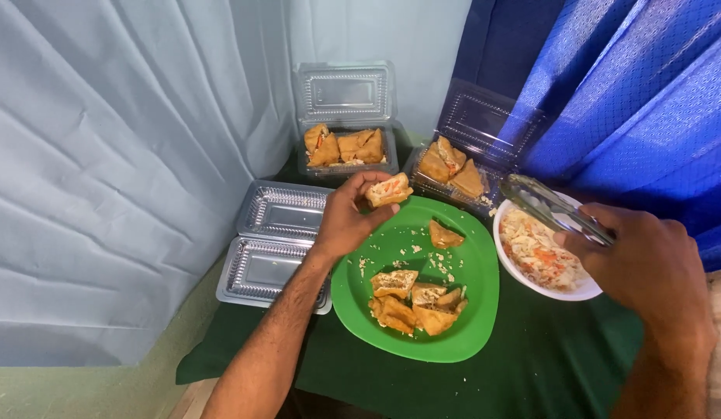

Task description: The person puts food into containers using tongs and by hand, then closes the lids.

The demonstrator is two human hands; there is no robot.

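My left hand point(346, 219) holds a stuffed fried tofu piece point(389, 190) above the far edge of a green plate point(469, 318). Several more fried pieces point(413, 301) lie on the plate's near half, and one piece point(443, 235) sits alone at its far side. My right hand point(647, 260) grips metal tongs point(548, 206) whose tips hover over a white bowl point(566, 292) of shredded vegetable filling point(535, 252).
Two open clear plastic boxes point(346, 147) point(456, 172) hold filled pieces at the back. An empty open clear box point(271, 240) lies left of the plate. All rest on a dark green cloth point(546, 365). A pale curtain hangs left, a blue curtain right.
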